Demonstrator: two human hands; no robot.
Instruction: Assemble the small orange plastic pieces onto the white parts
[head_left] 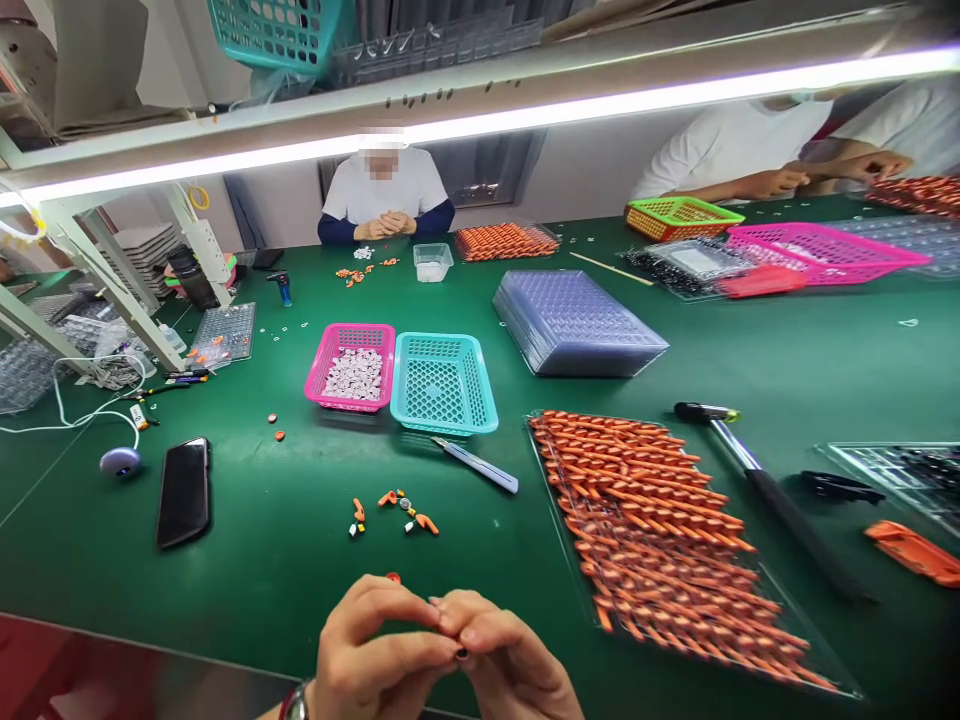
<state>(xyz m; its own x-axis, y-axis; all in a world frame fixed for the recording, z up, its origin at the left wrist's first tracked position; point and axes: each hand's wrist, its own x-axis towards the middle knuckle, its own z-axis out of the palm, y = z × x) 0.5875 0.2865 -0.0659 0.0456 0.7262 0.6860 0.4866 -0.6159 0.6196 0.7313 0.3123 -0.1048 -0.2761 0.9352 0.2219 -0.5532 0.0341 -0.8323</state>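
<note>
Pinching something very small between the fingertips of both hands, the person is working just above the near edge of the green table (262,560); the piece itself is hidden by the fingers, so I cannot tell what it is, though a sliver of an orange part (393,577) is showing just beyond the left hand (375,650). The left hand is curling its thumb and forefinger narrowly together, and the right hand (502,665) is meeting it fingertip to fingertip, both closed tight on the hidden piece.

Doing this well is probably calling for keeping the two pinches close and steady, with the piece held low over the table so that a slip is not sending it far.

A little ahead, a few loose orange pieces (397,510) are lying scattered on the mat, within easy reach. Beyond them a utility knife (474,464) is lying just in front of a teal basket (444,384), which is touching a pink basket (351,366) filled with small white parts. To the right, a clear tray of orange parts (660,540) is lying in rows, with a hammer (757,480) beside it. A black phone (184,490) is resting to the left. Across the table, another person (384,200) is sitting with hands together.
</note>
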